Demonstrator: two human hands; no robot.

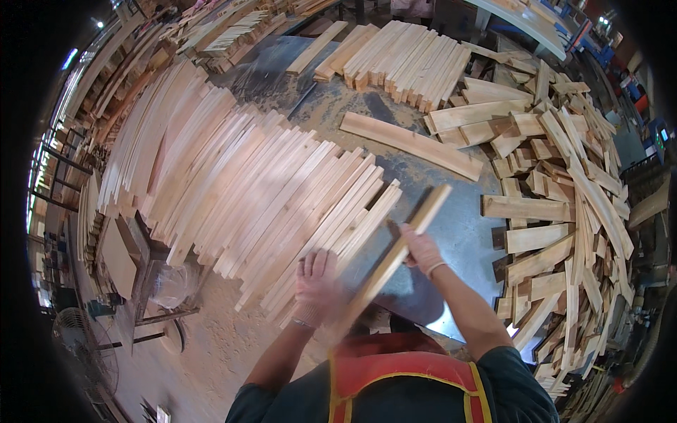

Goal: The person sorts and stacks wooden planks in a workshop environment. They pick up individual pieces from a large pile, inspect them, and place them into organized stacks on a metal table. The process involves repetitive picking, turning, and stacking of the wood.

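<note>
A long pale wooden strip [395, 257] slants in front of me, with my right hand [423, 252] closed around it toward its far end. Its near end is blurred and lies close to my left hand [317, 285]. That left hand wears a light glove, and its fingers lie over the near ends of the row of wooden strips [247, 176]. The glove is partly smeared by motion. Strips in the row rest side by side, slanting away from me, with uneven ends.
A flat board [409, 144] lies across the dark metal table [465, 243]. Beyond it sits a bundle of short strips [405, 63]. At right is a large heap of offcuts [543, 183]. Sawdust covers the floor [218, 352]; a fan [77, 338] stands at lower left.
</note>
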